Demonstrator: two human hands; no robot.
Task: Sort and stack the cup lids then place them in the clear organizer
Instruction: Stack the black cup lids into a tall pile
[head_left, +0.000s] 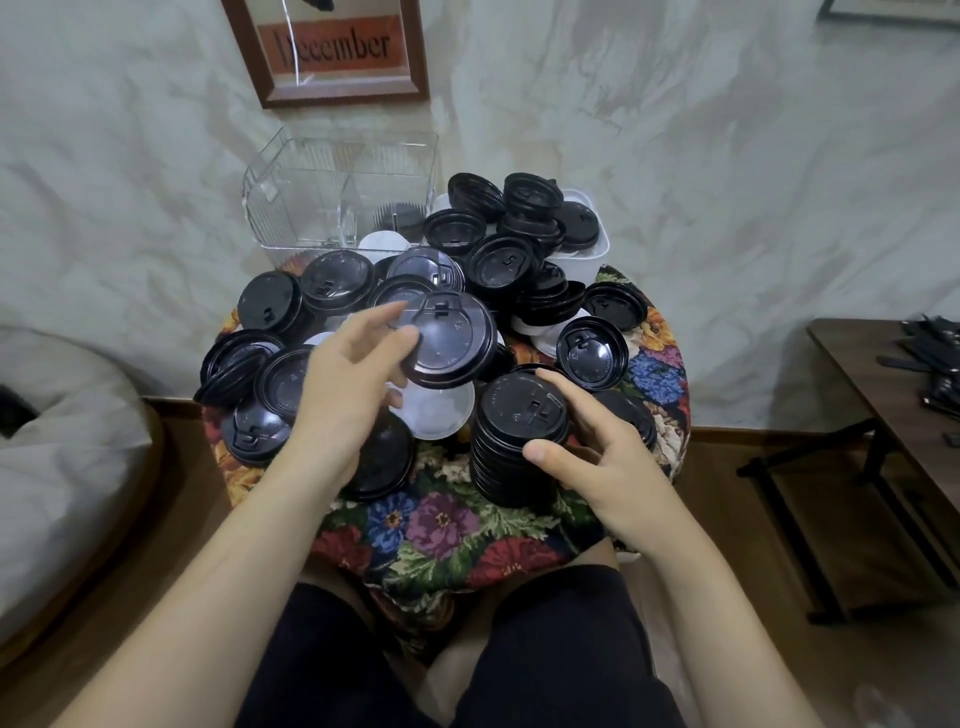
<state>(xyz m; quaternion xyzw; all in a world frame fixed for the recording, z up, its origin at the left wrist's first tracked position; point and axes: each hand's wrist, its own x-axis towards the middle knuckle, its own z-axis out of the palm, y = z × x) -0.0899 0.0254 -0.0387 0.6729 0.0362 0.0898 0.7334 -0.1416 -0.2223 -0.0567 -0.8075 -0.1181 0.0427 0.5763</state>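
Left hand (353, 384): fingers pinch single black lid (452, 343) | Right hand (597, 457): fingers grip lid stack (511, 452) on worktop (441, 525)

Bare forearms reach forward — left grip (353, 379) pinches a lid (453, 343), right grip (597, 453) curls round the lid stack (503, 460).

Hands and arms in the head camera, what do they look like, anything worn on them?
Left hand and right hand are bare: no gloves, rings or watch visible. Left forearm and right forearm are uncovered, no sleeves in view. Dark shorts cover the lap.
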